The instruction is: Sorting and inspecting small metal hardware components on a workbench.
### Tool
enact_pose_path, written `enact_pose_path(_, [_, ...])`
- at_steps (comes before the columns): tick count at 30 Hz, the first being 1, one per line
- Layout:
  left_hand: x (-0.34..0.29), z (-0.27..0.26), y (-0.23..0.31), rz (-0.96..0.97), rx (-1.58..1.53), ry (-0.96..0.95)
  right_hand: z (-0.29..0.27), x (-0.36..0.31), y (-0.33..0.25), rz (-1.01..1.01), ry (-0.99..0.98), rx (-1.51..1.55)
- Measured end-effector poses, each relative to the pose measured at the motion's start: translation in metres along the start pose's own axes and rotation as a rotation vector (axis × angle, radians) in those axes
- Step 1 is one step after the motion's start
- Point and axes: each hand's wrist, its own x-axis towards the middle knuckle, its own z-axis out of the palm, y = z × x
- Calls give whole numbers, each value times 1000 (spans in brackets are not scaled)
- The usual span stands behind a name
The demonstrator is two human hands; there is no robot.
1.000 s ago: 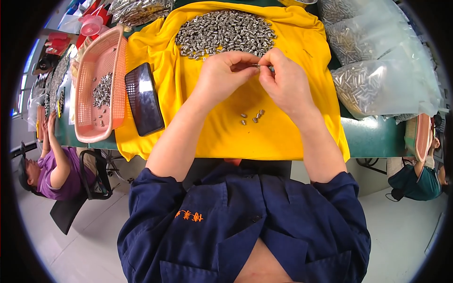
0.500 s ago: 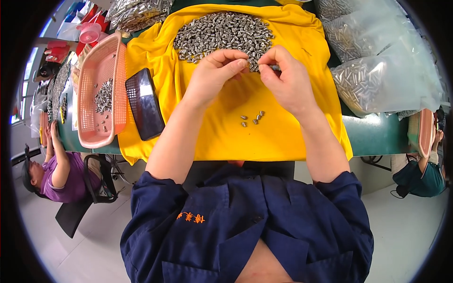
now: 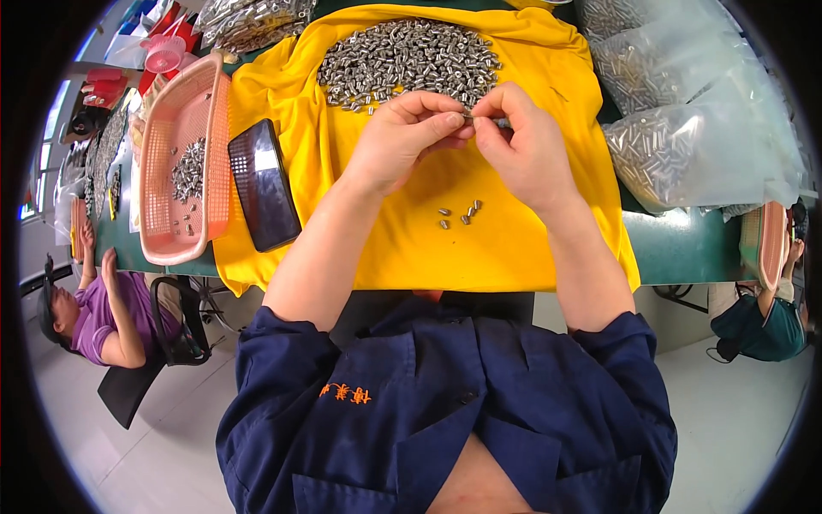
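Observation:
Above the yellow cloth [image 3: 402, 257], just at the near edge of a pile of small silvery metal cylinders [image 3: 402, 60], my two hands meet fingertip to fingertip. Thumb and forefinger of my left hand [image 3: 404, 137] are pinched together. My right hand [image 3: 524, 144] pinches in the same way from the other side. A small metal piece [image 3: 467, 115] shows between the fingertips, mostly covered by them. Several loose metal cylinders [image 3: 466, 220] lie on the cloth below my hands.
To the left stand a pink plastic basket [image 3: 154, 197] with metal pieces inside and a dark phone-like tablet [image 3: 264, 184]. Clear bags of metal parts [image 3: 659, 158] fill the right side of the green table [image 3: 685, 253]. One person [image 3: 116, 313] sits at left, another [image 3: 758, 321] at right.
My left hand has shifted right, closing the gap to my right hand, and the fingertips now meet at the small metal piece. The person at left has moved their arms.

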Motion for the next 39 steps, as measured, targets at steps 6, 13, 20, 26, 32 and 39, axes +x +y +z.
enact_pose_path(6, [0,4,-1,32,204,70,5,-3,0,-68,-3,-239])
enact_pose_path(13, [1,5,4,69,272,75,3,2,-1,-57,-10,-206])
enact_pose_path(20, [-1,3,7,111,575,183,-3,2,3,-63,46,-156])
enact_pose_path(26, [31,7,25,254,1021,204,-14,3,3,40,250,103])
enact_pose_path(32, [153,51,68,560,1088,213,-6,0,-5,-37,214,28])
enact_pose_path(39, [76,13,82,451,1243,315,-6,2,-2,-48,240,71])
